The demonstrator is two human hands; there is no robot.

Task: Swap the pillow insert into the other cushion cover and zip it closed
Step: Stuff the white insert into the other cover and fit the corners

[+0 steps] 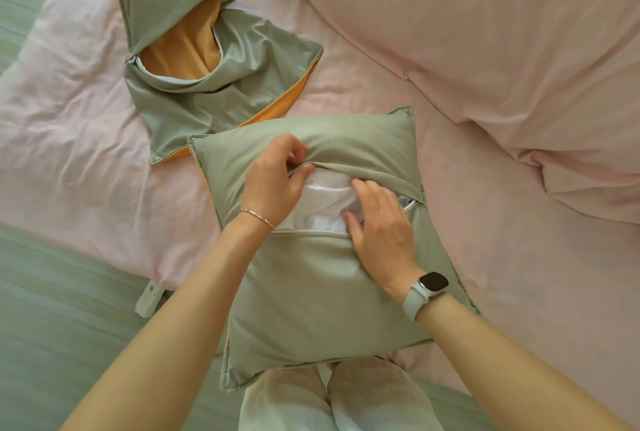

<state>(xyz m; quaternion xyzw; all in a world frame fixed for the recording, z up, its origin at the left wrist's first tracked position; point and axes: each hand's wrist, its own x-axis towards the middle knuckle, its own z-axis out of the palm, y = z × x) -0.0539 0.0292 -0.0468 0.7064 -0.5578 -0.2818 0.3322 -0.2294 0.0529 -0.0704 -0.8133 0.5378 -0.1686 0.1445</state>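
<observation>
A stuffed sage-green cushion cover [311,299] lies on the bed in front of me, its zip opening gaping across the upper half. The white pillow insert [325,196] shows through the gap. My left hand [277,184] pinches the upper edge of the opening between thumb and fingers. My right hand [381,229] lies flat with straight fingers pressing on the white insert at the right side of the opening. An empty green cover with orange lining [194,60] lies crumpled and open at the back left.
Pink bedding [485,49] covers the bed, with a bulky pink duvet at the back right. A green sheet [52,326] lies at the left. A small white tag or device [149,299] sits by the pink edge. My knees [332,399] are at the bottom.
</observation>
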